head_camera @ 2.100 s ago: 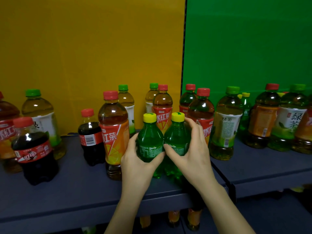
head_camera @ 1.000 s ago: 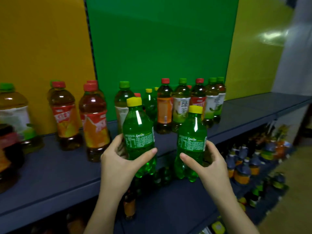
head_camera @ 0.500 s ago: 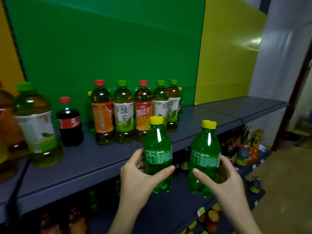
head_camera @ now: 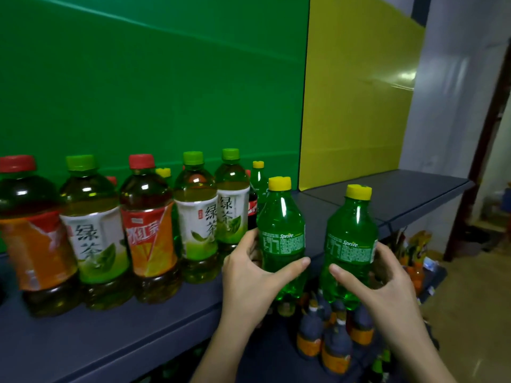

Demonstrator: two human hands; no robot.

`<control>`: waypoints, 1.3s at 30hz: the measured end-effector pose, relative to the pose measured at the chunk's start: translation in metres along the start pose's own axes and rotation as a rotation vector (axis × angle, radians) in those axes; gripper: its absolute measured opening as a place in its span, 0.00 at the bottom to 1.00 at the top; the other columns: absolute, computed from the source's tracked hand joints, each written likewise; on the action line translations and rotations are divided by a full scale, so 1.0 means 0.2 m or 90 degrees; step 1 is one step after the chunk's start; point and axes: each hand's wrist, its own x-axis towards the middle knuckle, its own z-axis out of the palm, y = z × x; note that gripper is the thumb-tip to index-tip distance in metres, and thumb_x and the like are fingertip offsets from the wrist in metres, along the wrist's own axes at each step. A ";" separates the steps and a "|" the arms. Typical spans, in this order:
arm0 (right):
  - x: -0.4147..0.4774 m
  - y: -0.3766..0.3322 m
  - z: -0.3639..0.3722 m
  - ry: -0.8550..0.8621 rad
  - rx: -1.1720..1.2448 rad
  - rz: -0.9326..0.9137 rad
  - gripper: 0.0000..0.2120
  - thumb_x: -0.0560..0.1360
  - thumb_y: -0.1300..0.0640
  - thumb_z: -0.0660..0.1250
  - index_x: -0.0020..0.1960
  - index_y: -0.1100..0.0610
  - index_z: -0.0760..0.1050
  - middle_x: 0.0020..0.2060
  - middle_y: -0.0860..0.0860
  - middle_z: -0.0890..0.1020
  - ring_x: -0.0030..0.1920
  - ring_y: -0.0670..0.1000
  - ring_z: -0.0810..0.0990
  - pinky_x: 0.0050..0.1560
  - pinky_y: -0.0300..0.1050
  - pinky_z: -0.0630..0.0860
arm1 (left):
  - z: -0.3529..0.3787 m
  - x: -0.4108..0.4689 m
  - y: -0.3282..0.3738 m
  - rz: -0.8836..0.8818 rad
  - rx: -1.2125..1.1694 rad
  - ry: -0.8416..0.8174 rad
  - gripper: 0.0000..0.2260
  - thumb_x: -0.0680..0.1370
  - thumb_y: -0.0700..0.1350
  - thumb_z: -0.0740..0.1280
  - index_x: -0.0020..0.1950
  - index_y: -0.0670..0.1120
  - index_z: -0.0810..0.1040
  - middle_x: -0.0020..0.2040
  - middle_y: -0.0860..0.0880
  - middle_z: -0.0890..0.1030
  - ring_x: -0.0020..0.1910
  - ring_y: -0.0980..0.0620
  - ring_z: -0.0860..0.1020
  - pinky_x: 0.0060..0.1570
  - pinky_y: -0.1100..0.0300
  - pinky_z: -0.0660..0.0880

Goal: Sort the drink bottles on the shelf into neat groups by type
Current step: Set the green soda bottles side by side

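Green Sprite bottles [head_camera: 282,239] [head_camera: 349,244] held upright, one in each hand [head_camera: 249,275] [head_camera: 387,283]

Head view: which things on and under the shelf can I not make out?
All in head view.
- Cola bottle: only a label strip shows, between a green tea and the left Sprite.
- Back Sprite: little but its cap shows behind the middle red tea.
- Leftmost red tea: cut off by the left edge.
- Lower bottles: dark and blurred, labels unreadable.
- Right hand: fingertips hidden behind the right Sprite.
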 end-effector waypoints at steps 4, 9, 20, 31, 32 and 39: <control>0.20 0.14 0.01 -0.014 0.023 -0.005 0.29 0.57 0.46 0.74 0.56 0.49 0.75 0.46 0.38 0.83 0.47 0.35 0.80 0.46 0.29 0.74 | 0.14 0.15 -0.09 -0.001 0.029 0.021 0.27 0.57 0.55 0.79 0.54 0.53 0.77 0.48 0.58 0.83 0.49 0.63 0.80 0.49 0.62 0.79; 0.47 0.28 0.06 -0.067 0.040 -0.027 0.29 0.60 0.49 0.74 0.58 0.53 0.74 0.49 0.41 0.81 0.46 0.32 0.78 0.42 0.22 0.71 | 0.26 0.31 -0.20 -0.014 0.136 0.073 0.37 0.55 0.65 0.74 0.61 0.53 0.74 0.54 0.58 0.81 0.53 0.63 0.78 0.53 0.58 0.78; 0.93 0.60 0.23 -0.254 0.031 -0.045 0.31 0.64 0.50 0.76 0.64 0.52 0.69 0.53 0.42 0.78 0.52 0.40 0.76 0.53 0.37 0.71 | 0.43 0.50 -0.36 -0.059 0.377 0.257 0.33 0.64 0.58 0.75 0.65 0.48 0.70 0.58 0.53 0.79 0.59 0.52 0.76 0.60 0.52 0.73; 1.06 0.69 0.33 -0.325 -0.022 -0.092 0.35 0.67 0.50 0.74 0.69 0.57 0.63 0.59 0.49 0.74 0.61 0.51 0.73 0.59 0.48 0.70 | 0.51 0.61 -0.44 -0.113 0.499 0.239 0.34 0.70 0.56 0.72 0.69 0.46 0.60 0.67 0.49 0.72 0.65 0.47 0.71 0.62 0.54 0.70; 1.07 0.69 0.33 -0.328 -0.022 -0.089 0.35 0.68 0.50 0.74 0.69 0.57 0.63 0.60 0.51 0.75 0.61 0.53 0.73 0.60 0.48 0.70 | 0.51 0.62 -0.44 -0.121 0.499 0.236 0.34 0.70 0.56 0.72 0.69 0.46 0.60 0.67 0.48 0.72 0.65 0.47 0.71 0.62 0.53 0.70; 1.04 0.66 0.30 -0.317 -0.039 -0.070 0.39 0.66 0.47 0.74 0.71 0.56 0.62 0.66 0.53 0.71 0.66 0.55 0.70 0.64 0.51 0.68 | 0.52 0.60 -0.41 -0.125 0.506 0.237 0.35 0.70 0.59 0.71 0.70 0.47 0.61 0.67 0.51 0.72 0.66 0.51 0.70 0.62 0.55 0.70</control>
